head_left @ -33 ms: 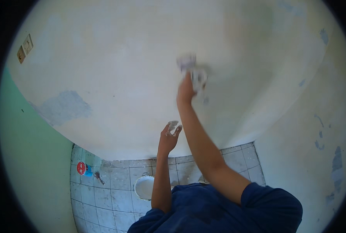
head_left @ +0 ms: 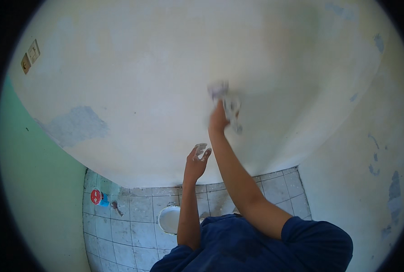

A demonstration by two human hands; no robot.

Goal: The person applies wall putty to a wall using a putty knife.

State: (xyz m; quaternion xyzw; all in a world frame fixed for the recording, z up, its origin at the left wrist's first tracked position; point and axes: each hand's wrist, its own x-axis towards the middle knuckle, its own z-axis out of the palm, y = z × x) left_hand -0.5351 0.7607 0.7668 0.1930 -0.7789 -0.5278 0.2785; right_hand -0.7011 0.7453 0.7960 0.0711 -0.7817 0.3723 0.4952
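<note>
My right hand (head_left: 218, 119) is closed around a putty knife (head_left: 218, 87), smeared by motion, with its broad end at the wall (head_left: 165, 81). Whitish paste coats the fingers, and the tool's lower end sticks out below them. Lower down and to the left, my left hand (head_left: 195, 165) is held in front of the wall with fingers curved and thumb apart. Grey-white paste covers its fingertips; I make out nothing held in it. The wall is off-white and patchy, with a bare grey patch (head_left: 79, 124) at the left.
On the tiled floor (head_left: 143, 233) a white bucket (head_left: 169, 219) stands beside my left forearm. Farther left are a blue can with a red lid (head_left: 96, 197) and a small dark-and-light tool (head_left: 116, 208). Switch plates (head_left: 30, 56) sit at upper left. A green wall (head_left: 34, 181) borders the left.
My right hand has moved down the wall with the putty knife. My left hand has stayed nearly in place.
</note>
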